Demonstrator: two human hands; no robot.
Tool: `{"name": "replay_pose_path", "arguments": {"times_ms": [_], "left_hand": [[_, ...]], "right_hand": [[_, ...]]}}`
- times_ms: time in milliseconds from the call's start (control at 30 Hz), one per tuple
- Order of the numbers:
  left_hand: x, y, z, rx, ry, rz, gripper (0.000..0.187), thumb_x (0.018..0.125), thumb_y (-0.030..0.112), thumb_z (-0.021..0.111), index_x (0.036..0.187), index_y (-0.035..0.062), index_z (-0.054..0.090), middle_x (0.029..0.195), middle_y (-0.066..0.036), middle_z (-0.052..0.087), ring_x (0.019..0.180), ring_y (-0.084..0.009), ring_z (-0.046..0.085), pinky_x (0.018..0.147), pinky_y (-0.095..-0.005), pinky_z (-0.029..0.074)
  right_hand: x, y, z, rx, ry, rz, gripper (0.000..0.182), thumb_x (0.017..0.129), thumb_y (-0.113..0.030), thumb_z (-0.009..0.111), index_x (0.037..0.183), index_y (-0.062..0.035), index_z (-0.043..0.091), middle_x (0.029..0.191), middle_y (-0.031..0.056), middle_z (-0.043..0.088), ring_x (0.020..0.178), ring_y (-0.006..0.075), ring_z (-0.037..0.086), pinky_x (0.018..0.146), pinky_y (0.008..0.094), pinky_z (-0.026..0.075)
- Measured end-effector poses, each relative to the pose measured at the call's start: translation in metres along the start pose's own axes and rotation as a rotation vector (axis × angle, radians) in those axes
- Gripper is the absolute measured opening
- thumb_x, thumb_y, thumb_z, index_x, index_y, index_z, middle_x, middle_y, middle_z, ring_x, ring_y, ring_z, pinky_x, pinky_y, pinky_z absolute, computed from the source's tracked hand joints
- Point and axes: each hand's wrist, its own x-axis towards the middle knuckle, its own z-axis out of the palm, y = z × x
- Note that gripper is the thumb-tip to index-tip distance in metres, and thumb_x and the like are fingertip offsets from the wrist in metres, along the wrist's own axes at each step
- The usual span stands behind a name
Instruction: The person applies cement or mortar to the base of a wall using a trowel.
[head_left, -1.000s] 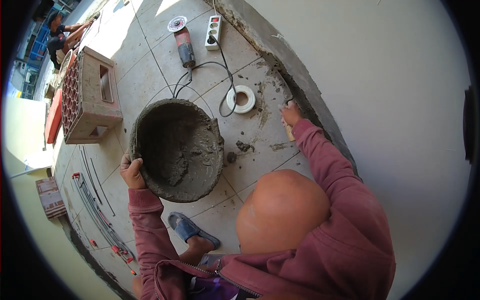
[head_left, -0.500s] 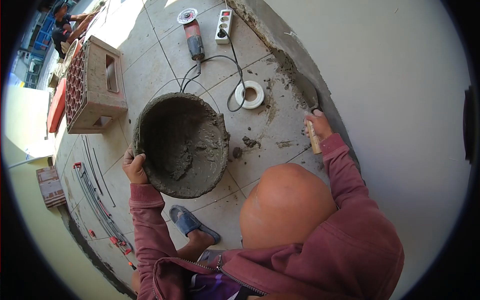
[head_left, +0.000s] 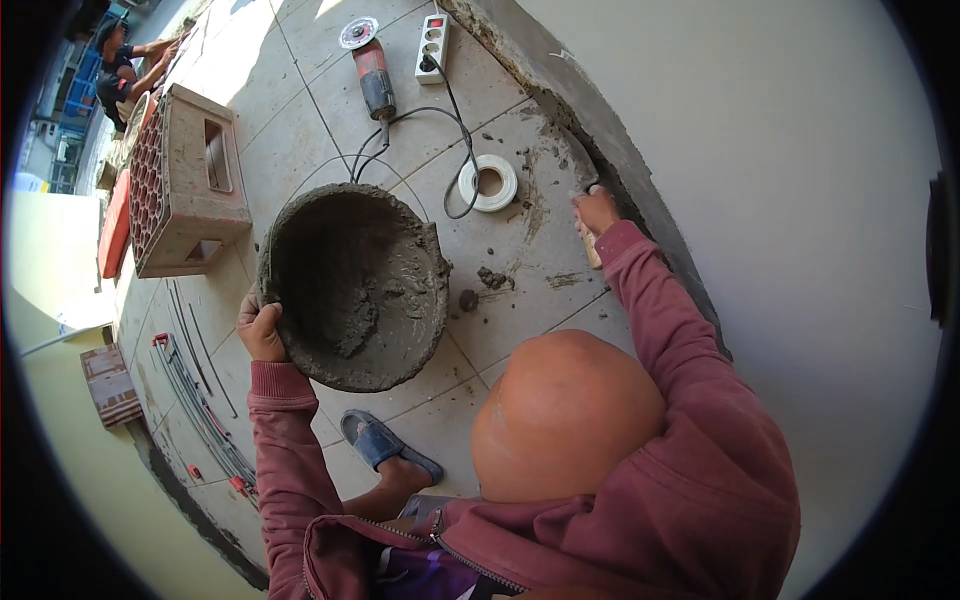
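Right grip point(head_left: 597, 208): closed around the pale wooden handle of a trowel point(head_left: 592, 250), fingers wrapped, no visible gap. The butt of the handle projects from the grip toward the person; the blade lies on the far side of the grip. The tool's long axis runs away from the person, the blade end turned slightly left, close alongside the rough grey mortar band point(head_left: 617, 152) at the foot of the smooth pale wall point(head_left: 780, 180). The blade's outline blends with the grey behind it; whether it touches the band cannot be told.

Left grip point(head_left: 262, 328): closed on the near-left rim of a round, mortar-caked bucket point(head_left: 365, 381), thumb over the edge. The mouth is tilted toward the person; wet grey mortar point(head_left: 395, 308) lies inside.

Relation: the bucket stands to the left of the right grip, across an open stretch of pale tiled floor point(head_left: 425, 405). The left grip is at the bucket; the right grip is the one nearer the wall. Within that stretch lie dark mortar crumbs point(head_left: 494, 279) and, farther out, a flat white ring-shaped roll point(head_left: 508, 186) with black cable point(head_left: 462, 125) looped over it.
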Motion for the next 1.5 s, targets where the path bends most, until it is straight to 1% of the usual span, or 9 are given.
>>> {"name": "replay_pose_path", "arguments": {"times_ms": [333,500,600,767,967,1167,1267,1400,1500], "left_hand": [[-0.009,0.005,0.021,0.067,0.052,0.047,0.037,0.061,-0.006,0.047,0.098,-0.0059,0.054,0.085,-0.004,0.058,0.074,-0.0101,0.053,0.073,-0.0209,0.041],[-0.001,0.008,0.027,0.063,0.026,0.023,0.036,0.061,-0.005,0.048,0.097,-0.0057,0.054,0.082,-0.003,0.057,0.071,-0.009,0.052,0.071,-0.02,0.041],[0.004,0.007,0.03,0.086,0.032,0.006,0.035,0.061,-0.005,0.048,0.095,-0.0058,0.055,0.078,-0.002,0.057,0.067,-0.0088,0.051,0.068,-0.0194,0.041],[0.014,0.007,0.018,0.075,-0.004,-0.022,0.031,0.061,-0.004,0.048,0.091,-0.0057,0.055,0.079,-0.003,0.057,0.069,-0.0103,0.052,0.069,-0.0214,0.042],[0.031,0.01,-0.004,0.042,-0.01,-0.133,0.03,0.061,-0.004,0.047,0.091,-0.0051,0.054,0.079,-0.005,0.058,0.068,-0.0125,0.054,0.067,-0.0231,0.044],[0.05,0.013,-0.003,-0.091,-0.139,-0.231,0.024,0.064,-0.003,0.048,0.087,-0.0045,0.055,0.074,-0.004,0.057,0.063,-0.0115,0.052,0.063,-0.0232,0.045],[0.067,0.02,0.012,-0.198,-0.129,-0.241,0.021,0.064,-0.004,0.049,0.083,-0.0043,0.056,0.072,-0.003,0.056,0.06,-0.0102,0.051,0.059,-0.0216,0.043],[0.095,0.021,0.027,-0.17,-0.223,-0.283,0.017,0.06,-0.005,0.052,0.077,-0.0036,0.058,0.066,-0.003,0.055,0.056,-0.0091,0.049,0.054,-0.0209,0.042],[0.1,0.019,0.029,-0.174,-0.248,-0.294,0.015,0.059,-0.004,0.052,0.073,-0.0032,0.058,0.065,-0.002,0.054,0.055,-0.0089,0.048,0.053,-0.0206,0.04]], "right_hand": [[-0.057,0.001,-0.006,0.089,0.039,-0.098,0.025,0.077,-0.02,0.053,0.085,0.0028,0.045,0.062,0.0092,0.05,0.043,0.0169,0.05,0.038,0.0302,0.041],[0.008,0.024,0.015,-0.305,-0.01,-0.118,0.028,0.075,-0.017,0.052,0.088,0.0065,0.046,0.062,0.0145,0.053,0.047,0.0205,0.054,0.042,0.0317,0.044],[0.056,0.02,0.021,-0.383,0.067,-0.196,0.025,0.078,-0.019,0.052,0.089,0.002,0.043,0.063,0.0092,0.049,0.044,0.017,0.05,0.035,0.0307,0.04],[0.008,-0.025,0.003,0.168,-0.057,-0.084,0.019,0.076,-0.014,0.051,0.086,-0.0001,0.044,0.063,0.0074,0.05,0.043,0.0157,0.049,0.035,0.0293,0.04],[-0.069,-0.012,-0.021,0.188,-0.022,-0.111,0.019,0.076,-0.017,0.054,0.082,-0.0009,0.046,0.062,0.0062,0.05,0.042,0.0129,0.047,0.035,0.027,0.039],[-0.139,-0.091,-0.009,-0.502,-0.461,-0.571,0.023,0.07,-0.014,0.057,0.086,-0.0002,0.048,0.063,0.0058,0.051,0.055,0.0133,0.052,0.052,0.025,0.042],[-0.163,-0.15,0.049,-1.345,-0.295,-1.075,0.028,0.068,-0.018,0.056,0.087,0.0021,0.051,0.075,0.0141,0.056,0.073,0.0265,0.056,0.062,0.0348,0.044],[-0.171,-0.172,0.139,-1.598,-0.213,-1.175,0.027,0.072,-0.02,0.05,0.088,0.0011,0.053,0.078,0.0163,0.057,0.076,0.0312,0.056,0.065,0.0386,0.045],[-0.192,-0.178,0.193,-1.909,-0.279,-0.737,0.025,0.073,-0.017,0.04,0.085,0.0007,0.054,0.075,0.0182,0.057,0.073,0.0329,0.056,0.068,0.0407,0.045]]}}
